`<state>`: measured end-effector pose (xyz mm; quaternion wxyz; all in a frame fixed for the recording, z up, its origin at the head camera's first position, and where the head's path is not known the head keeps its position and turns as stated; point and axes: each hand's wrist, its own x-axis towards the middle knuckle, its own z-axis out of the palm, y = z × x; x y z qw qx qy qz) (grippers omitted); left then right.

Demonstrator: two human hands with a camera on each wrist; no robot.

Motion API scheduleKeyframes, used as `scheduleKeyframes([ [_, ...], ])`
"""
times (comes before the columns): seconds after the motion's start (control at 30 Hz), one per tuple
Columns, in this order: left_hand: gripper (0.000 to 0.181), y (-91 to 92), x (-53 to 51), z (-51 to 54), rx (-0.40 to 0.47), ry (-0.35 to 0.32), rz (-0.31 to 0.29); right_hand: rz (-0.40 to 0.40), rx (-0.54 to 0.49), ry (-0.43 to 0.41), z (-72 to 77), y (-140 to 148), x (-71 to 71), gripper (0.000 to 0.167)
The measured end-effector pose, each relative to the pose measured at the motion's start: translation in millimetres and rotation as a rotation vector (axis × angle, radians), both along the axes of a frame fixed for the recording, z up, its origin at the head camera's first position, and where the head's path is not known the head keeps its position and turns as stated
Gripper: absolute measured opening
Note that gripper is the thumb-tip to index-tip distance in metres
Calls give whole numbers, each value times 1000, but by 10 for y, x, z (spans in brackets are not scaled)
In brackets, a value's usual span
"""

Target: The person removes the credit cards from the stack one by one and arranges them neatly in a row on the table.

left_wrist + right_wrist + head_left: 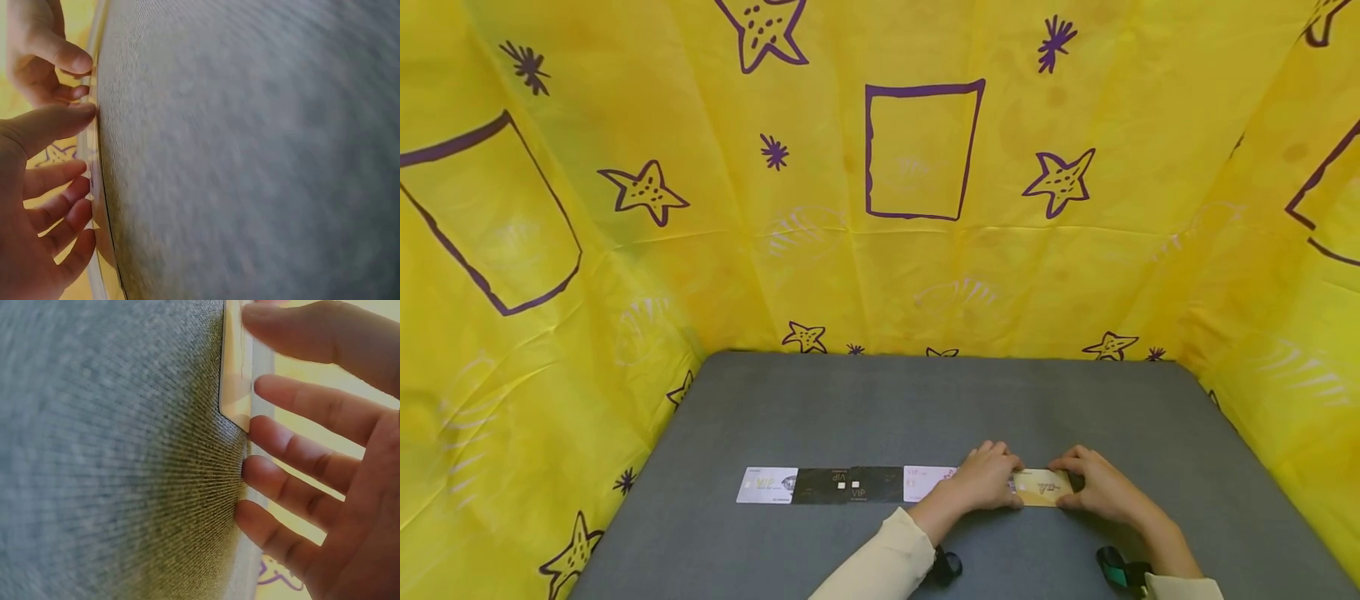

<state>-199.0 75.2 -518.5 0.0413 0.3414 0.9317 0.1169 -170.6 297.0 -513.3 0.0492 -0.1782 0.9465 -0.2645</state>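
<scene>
A gold card (1039, 490) lies flat at the right end of a row of cards on the grey table. At its left end, my left hand (988, 475) holds the near and far edges between thumb and fingers. My right hand (1101, 486) grips its right end likewise, thumb at the near edge. In the right wrist view, the right hand's other fingers (281, 481) touch the tabletop past the card's corner. Beneath the left hand, part of the row is hidden; only a sliver shows. Just left of that hand is a white card with pink print (927, 482).
Farther left, the row continues with a black VIP card (880, 482), another black card (816, 487) and a white VIP card (767, 486). Yellow cloth (917, 275) with purple drawings encloses the grey table (925, 408) at the back and sides. A dark strap (946, 568) hangs below my left wrist.
</scene>
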Motion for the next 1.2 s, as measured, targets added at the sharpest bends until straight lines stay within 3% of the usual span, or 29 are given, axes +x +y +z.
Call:
scheduleKeyframes([
  [0.17,45,-132,-13,19,75,-36,-45,-9,-34,-4,-3,-18,-10,40],
  [0.27,43,-224,-3,53,92,-45,-41,-15,-28,-1,-4,-23,-29,37],
  [0.63,41,-616,-28,279,122,-123,57,-108,-23,-33,2,-41,-69,34],
  [0.83,39,-897,-54,308,180,-101,187,-142,-9,-25,18,-84,-61,35],
  [1.0,40,-1166,-80,328,247,-129,290,-194,-7,49,28,-115,-66,41],
  [1.2,42,-1568,-131,315,345,-96,288,-241,-19,149,66,-141,-92,53],
])
